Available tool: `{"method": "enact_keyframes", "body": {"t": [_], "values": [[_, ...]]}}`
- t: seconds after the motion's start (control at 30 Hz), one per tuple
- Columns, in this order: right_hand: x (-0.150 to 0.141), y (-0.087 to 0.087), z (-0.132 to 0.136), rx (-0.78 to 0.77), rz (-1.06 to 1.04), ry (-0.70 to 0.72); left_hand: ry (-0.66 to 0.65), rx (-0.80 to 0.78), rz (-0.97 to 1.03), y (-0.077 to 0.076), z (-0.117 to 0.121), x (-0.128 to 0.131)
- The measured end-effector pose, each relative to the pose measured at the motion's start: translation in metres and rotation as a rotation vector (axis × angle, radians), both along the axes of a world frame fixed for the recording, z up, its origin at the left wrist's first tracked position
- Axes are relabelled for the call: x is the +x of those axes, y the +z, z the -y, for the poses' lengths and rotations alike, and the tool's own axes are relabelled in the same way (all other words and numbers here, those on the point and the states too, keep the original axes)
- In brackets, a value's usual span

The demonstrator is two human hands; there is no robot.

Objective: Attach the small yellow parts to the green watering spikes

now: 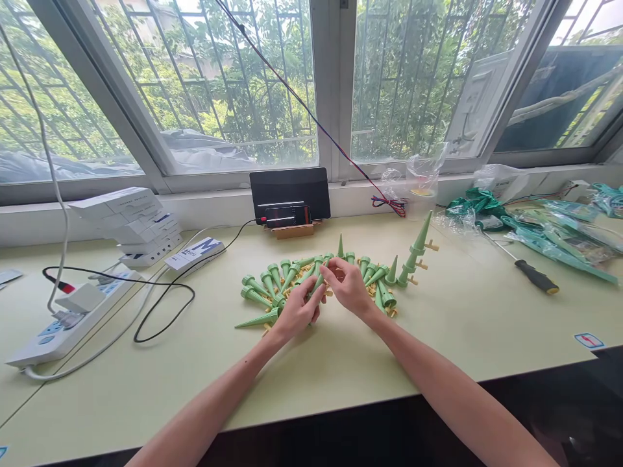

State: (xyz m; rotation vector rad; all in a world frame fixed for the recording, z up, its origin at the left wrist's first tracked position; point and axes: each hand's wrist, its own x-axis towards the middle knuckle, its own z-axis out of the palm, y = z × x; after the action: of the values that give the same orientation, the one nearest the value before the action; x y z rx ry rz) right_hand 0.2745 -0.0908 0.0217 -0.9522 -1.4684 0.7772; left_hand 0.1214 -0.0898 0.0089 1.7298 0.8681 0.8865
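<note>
My left hand (299,307) is closed around a green plastic watering spike (318,283), which points up and away. The fingers of my right hand (348,287) pinch at the upper end of that same spike, partly hiding it. Around and behind both hands lies a fan of similar green spikes (267,282) with small yellow valves. One loose spike (257,320) lies on its side left of my left hand. To the right, several spikes are stacked one into another in a leaning tower (415,255), their yellow valves sticking out sideways. A single spike (392,271) stands upright beside the tower.
A black tablet (291,185) leans by the window with a phone (288,216) before it. On the left are a power strip (73,321), cables and white boxes (131,220). A screwdriver (536,277) and green plastic bags (559,243) lie at right.
</note>
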Motion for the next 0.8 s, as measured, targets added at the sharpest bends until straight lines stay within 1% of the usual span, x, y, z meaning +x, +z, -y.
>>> {"method": "enact_keyframes", "body": {"t": [0.1,0.23,0.43,0.57,0.7,0.8], "values": [[-0.001,0.001,0.002,-0.012,-0.032,0.022,0.000,0.031,-0.029,-0.001,-0.001,-0.001],[0.000,0.002,0.002,-0.003,-0.014,-0.037,0.011,0.061,-0.018,-0.003,-0.002,-0.001],[0.001,0.003,0.002,0.071,0.044,-0.065,0.089,0.143,-0.084,-0.001,0.000,-0.001],[0.003,0.005,0.001,0.104,0.104,-0.123,0.125,0.184,-0.131,0.001,0.003,-0.002],[0.009,0.011,0.005,0.110,0.123,-0.155,0.179,0.215,-0.108,0.003,0.005,-0.002],[0.018,0.019,0.013,0.098,0.164,-0.182,0.198,0.237,-0.073,0.004,0.005,-0.002]]}}
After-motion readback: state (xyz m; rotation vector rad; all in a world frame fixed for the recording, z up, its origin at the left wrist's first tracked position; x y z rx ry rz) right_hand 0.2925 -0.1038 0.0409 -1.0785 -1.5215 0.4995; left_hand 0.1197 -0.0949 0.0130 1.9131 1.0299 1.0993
